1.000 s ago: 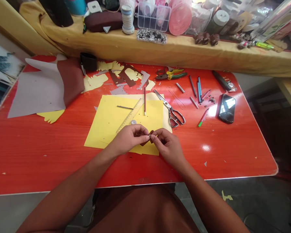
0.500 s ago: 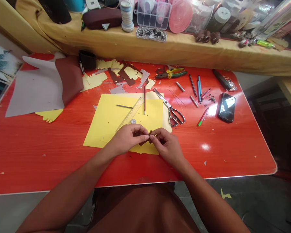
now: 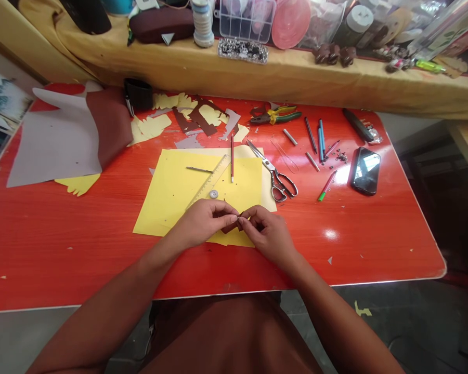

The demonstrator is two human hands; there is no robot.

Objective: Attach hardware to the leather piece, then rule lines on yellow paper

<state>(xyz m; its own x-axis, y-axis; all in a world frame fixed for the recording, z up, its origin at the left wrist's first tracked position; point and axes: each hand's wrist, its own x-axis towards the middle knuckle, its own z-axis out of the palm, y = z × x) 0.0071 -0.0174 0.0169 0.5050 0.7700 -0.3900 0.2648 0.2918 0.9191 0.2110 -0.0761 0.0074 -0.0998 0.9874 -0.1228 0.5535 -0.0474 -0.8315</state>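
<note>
Tabletop (image 3: 113, 275), red and glossy, gave us room to move between the yellow sheet (image 3: 179, 187) and its own pale front edge, and more toward the rounded right corner. Over the sheet's near right part, our left hand (image 3: 200, 223) and right hand (image 3: 269, 228) faced each other, pinched narrow. Scissors (image 3: 270, 168) lay by the sheet's right edge, apart from our hands. Smallest, the brown piece (image 3: 229, 228) was gripped over that sheet between both hands' fingertips, partly hidden.
</note>
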